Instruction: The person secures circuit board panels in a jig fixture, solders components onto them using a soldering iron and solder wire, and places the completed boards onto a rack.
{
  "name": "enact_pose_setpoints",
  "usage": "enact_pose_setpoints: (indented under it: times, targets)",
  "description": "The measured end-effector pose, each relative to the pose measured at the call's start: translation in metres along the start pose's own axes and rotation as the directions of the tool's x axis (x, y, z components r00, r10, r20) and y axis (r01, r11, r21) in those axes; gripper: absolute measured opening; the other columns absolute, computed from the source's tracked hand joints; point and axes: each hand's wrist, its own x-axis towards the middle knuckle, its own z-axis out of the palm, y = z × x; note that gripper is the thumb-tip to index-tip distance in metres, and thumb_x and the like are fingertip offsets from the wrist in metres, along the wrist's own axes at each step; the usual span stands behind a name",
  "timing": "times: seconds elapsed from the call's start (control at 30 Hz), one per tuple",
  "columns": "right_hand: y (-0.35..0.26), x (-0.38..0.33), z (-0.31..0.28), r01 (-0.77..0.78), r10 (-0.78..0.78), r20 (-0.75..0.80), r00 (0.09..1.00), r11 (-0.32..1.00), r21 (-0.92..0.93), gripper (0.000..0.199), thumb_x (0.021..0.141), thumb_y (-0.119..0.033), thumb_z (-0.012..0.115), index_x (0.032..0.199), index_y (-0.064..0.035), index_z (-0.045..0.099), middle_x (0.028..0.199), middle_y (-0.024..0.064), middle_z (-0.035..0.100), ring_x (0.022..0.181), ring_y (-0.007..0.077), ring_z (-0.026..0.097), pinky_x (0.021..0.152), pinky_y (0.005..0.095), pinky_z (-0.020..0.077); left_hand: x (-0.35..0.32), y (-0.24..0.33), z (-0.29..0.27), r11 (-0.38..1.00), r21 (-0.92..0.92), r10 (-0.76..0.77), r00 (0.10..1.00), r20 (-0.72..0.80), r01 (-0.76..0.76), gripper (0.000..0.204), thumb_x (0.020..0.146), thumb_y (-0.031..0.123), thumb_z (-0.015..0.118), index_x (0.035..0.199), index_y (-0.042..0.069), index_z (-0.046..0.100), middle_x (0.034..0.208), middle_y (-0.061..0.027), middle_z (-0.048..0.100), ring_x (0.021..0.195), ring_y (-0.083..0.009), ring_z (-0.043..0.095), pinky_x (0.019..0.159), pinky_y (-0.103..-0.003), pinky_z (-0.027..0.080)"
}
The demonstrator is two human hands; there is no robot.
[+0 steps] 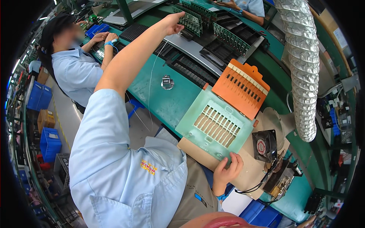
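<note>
Right hand: mine, fingers curled over the near edge of the pale green slotted plate, thumb beneath, pinching that edge. Plate lies flat on a brown board at the bench's near side, its orange slotted lid hinged open and tilted up behind it. Small black fan stands just right of my hand. Left hand: arm stretched far across the green bench, fingertips closing on a green circuit board standing in a black rack; whether they already pinch it I cannot tell. Silver ribbed hose hangs at right. Another person's sleeve at left.
</note>
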Motion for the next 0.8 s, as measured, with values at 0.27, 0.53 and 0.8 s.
enact_pose_setpoints:
  times: [0.27,0.53,0.8]
  targets:
    - [-0.005,-0.003,-0.006,-0.004,0.005,0.028,1.0,0.999,-0.043,0.034,0.083,0.004,0.067,0.116,-0.0014,0.069,0.12,0.0162,0.065,0.105,0.0333,0.063,0.094,0.0394,0.0519,-0.055,0.007,-0.006,0.983,0.162,0.067,0.987,0.149,-0.091,0.044,0.105,0.037,0.064,0.12,-0.004,0.061,0.106,-0.0182,0.07,0.055,-0.004,0.041,0.041,-0.018,0.022]
    - [-0.011,0.004,-0.002,0.001,-0.012,-0.082,0.997,0.992,-0.127,0.038,0.079,0.003,0.069,0.117,-0.0026,0.069,0.117,0.0152,0.065,0.104,0.0336,0.063,0.093,0.0417,0.0515,-0.165,0.03,0.033,0.683,0.437,0.369,0.793,0.484,-0.585,0.036,0.106,0.031,0.061,0.121,0.001,0.074,0.099,-0.0015,0.073,0.06,-0.004,0.042,0.05,-0.023,0.032]
    - [-0.007,0.007,-0.002,-0.048,0.046,-0.045,0.998,0.998,-0.044,0.038,0.077,0.004,0.067,0.114,-0.0039,0.069,0.115,0.0136,0.066,0.101,0.0322,0.064,0.09,0.04,0.053,-0.19,0.025,0.116,0.0,0.812,0.451,0.725,0.52,-0.583,0.024,0.09,0.02,0.074,0.112,0.01,0.078,0.089,-0.0107,0.075,0.08,-0.0315,0.072,0.069,-0.04,0.055]
